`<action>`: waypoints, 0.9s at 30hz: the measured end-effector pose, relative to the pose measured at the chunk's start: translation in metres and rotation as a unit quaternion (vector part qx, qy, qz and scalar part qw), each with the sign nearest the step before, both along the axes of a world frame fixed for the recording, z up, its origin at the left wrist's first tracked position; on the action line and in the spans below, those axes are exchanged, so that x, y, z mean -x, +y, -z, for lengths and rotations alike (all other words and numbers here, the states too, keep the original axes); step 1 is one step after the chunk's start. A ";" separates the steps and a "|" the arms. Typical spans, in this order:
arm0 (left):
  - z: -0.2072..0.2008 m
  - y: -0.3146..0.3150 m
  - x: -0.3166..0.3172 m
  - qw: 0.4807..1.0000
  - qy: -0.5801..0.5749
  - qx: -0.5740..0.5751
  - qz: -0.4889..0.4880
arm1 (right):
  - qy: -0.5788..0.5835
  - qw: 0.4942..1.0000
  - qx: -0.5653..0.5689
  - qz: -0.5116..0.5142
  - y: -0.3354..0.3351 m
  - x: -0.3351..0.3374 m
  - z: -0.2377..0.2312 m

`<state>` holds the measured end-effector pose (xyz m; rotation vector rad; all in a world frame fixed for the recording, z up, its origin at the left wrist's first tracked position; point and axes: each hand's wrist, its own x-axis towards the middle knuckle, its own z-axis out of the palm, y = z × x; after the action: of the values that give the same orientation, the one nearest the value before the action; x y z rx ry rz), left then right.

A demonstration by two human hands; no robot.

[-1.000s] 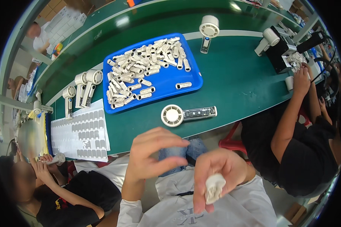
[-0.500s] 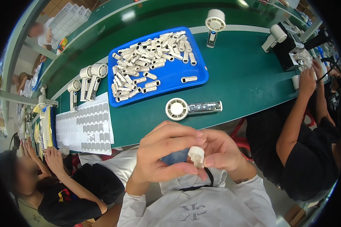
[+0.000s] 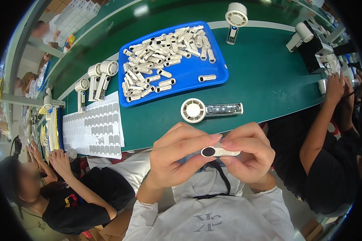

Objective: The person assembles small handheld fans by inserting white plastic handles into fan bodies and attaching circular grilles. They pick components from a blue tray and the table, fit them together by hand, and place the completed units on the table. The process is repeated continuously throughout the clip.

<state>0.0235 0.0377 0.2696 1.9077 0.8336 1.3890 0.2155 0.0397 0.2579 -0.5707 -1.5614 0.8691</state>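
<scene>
Both hands hold one small white oblong cover piece (image 3: 219, 152) with a dark oval window, just in front of my chest. My left hand (image 3: 177, 156) pinches its left end and my right hand (image 3: 249, 154) pinches its right end. Beyond them, on the green table (image 3: 269, 80), lies a white handheld fan (image 3: 209, 109) with its handle open and the inside showing. A blue tray (image 3: 213, 76) further back holds several matching white cover pieces (image 3: 161, 60).
A sheet of grey stickers (image 3: 94, 128) lies at the left, with white fans (image 3: 96, 80) standing behind it. Another fan (image 3: 235, 20) stands beyond the tray. One person sits at my left, another at my right with hands at a black machine (image 3: 313, 44).
My hands came together from apart. The white piece, held upright in my right hand before, now lies level between both hands with its dark window facing up.
</scene>
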 end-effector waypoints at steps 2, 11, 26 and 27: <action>0.002 0.000 0.000 1.000 -0.007 0.010 0.003 | -0.007 1.000 0.000 -0.004 0.002 -0.001 0.001; 0.015 0.004 0.002 0.998 0.034 0.048 0.002 | -0.063 0.997 0.043 -0.024 0.013 -0.007 0.013; 0.042 0.048 0.029 0.986 0.140 -0.004 -0.093 | -0.344 0.932 0.009 0.115 0.061 -0.027 0.042; 0.044 0.053 0.026 0.983 0.161 -0.014 -0.088 | -0.351 0.930 0.002 0.113 0.064 -0.024 0.044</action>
<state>-0.0022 0.0903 0.2255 2.1591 1.1667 1.2101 0.2394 0.1036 0.2139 -1.1270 -2.0734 0.5050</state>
